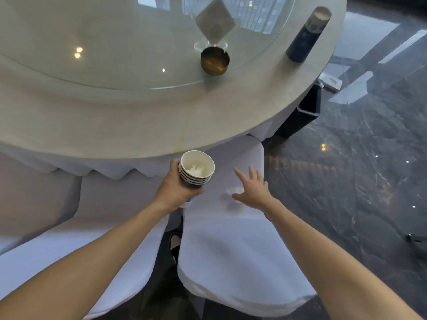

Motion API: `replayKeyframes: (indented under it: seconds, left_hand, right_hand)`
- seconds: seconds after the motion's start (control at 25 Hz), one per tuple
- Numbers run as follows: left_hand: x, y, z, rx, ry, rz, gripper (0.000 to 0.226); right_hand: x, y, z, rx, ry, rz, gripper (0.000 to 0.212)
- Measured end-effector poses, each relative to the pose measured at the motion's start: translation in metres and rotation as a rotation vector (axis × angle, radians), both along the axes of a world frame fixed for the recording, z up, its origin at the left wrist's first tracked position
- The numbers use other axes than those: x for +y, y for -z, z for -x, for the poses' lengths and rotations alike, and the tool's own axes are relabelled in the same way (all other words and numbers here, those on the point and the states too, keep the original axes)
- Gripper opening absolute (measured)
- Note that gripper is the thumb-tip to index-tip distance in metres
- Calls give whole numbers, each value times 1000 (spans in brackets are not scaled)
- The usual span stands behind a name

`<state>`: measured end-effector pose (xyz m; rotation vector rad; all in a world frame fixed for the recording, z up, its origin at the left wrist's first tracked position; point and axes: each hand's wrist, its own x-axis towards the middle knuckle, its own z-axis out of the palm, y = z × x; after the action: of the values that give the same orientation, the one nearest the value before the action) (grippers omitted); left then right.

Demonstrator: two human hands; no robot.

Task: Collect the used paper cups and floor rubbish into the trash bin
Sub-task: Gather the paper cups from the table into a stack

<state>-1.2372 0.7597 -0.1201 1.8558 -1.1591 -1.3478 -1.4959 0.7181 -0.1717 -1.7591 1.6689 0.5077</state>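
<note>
So the left hand (175, 188) has its fingers wrapped around a nested stack of white-rimmed blue paper cups (196, 168), tissue inside. Right hand (251, 190), fingers spread and empty, hovers at a crumpled white tissue (233, 191) on the white-covered chair seat (231, 239). Another tall blue paper cup stack (308, 34) waits on the round grey bench (115, 116), so I'd guess about halfway.

Tissue (233, 191) partly under right hand (253, 190)

- The left hand (176, 185) grips a stack of paper cups (196, 169), white scraps lying in the top cup.
- The right hand (251, 188), fingers spread, reaches over a crumpled white tissue (233, 191) on a white-covered chair seat (231, 239).
- A second covered chair (97, 227) stands to the left of it.
- On the round table (129, 121) a glass turntable (115, 42) carries a brass bowl (215, 61).
- A tall blue cup stack (307, 35) stands near the table's right edge.
- A dark bin (305, 112) sits on the marble floor (358, 169) beyond the table.
</note>
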Motion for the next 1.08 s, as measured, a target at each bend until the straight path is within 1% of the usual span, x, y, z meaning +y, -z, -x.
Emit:
replayKeyframes:
  seconds: [0.16, 0.32, 0.44, 0.6, 0.68, 0.72, 0.8, 0.84, 0.88, 0.96, 1.0, 1.08]
  left_hand:
    - [-3, 59, 8, -68, 11, -53, 79]
    - [-2, 108, 31, -60, -4, -106, 81]
    - [-5, 128, 49, -48, -1, -109, 86]
    - [-11, 136, 65, -24, 5, -108, 87]
    - [-12, 135, 66, -23, 16, -117, 85]
    - [-13, 133, 65, -26, 27, -121, 84]
    - [-15, 124, 64, -33, 55, -130, 82]
    - [-15, 116, 62, -36, 71, -133, 80]
    - [-15, 107, 60, -44, 87, -137, 79]
    - [-13, 83, 56, -60, 127, -144, 78]
    - [-12, 75, 55, -72, 142, -148, 78]
    - [-10, 51, 53, -80, 173, -141, 77]
  right_hand:
    - [-23, 85, 23, 78, -110, -88, 90]
    - [-25, 161, 30, 82, -129, -172, 86]
    - [-18, 198, 28, 68, -110, -229, 81]
    - [4, 218, 31, 105, -73, -336, 72]
    - [16, 218, 35, 107, -90, -459, 59]
    - [21, 216, 37, 99, -98, -490, 47]
    - [24, 201, 40, 64, -83, -456, 15]
    - [22, 188, 41, 43, -49, -423, 8]
    - [18, 174, 40, 12, 1, -379, 10]
    - [4, 129, 37, -84, 208, -252, 18]
    - [-3, 109, 33, -156, 339, -169, 18]
    - [-20, 58, 23, -326, 563, -9, 6]
